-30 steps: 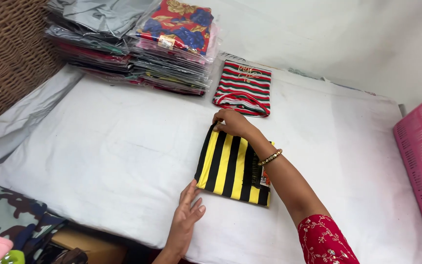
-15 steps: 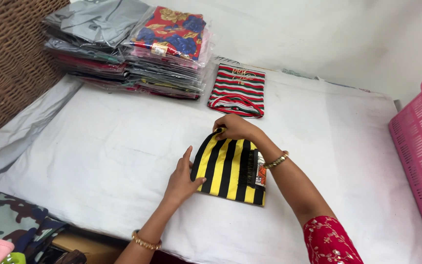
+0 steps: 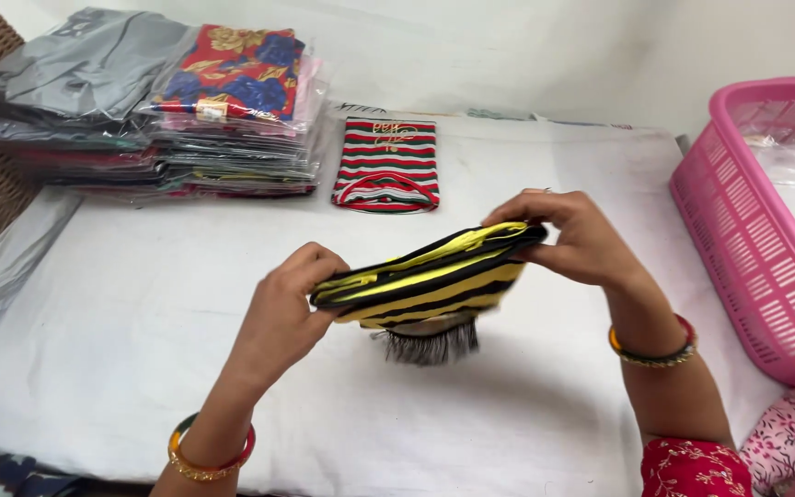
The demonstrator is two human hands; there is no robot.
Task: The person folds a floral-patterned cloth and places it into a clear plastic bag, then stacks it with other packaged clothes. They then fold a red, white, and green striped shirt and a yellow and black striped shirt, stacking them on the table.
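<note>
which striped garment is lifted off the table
The yellow-and-black striped one, gripped by left hand and right hand; the red-and-green one lies flat.

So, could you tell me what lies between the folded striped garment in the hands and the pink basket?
Only bare white sheet shows between the striped garment and the pink basket, in the head view.

One head-worn camera looks steeply down, close over the white table (image 3: 121, 350).

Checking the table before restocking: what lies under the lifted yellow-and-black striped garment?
Under the folded striped garment shows white table cover and its shadow; something dark and blurred hangs beneath it.
</note>
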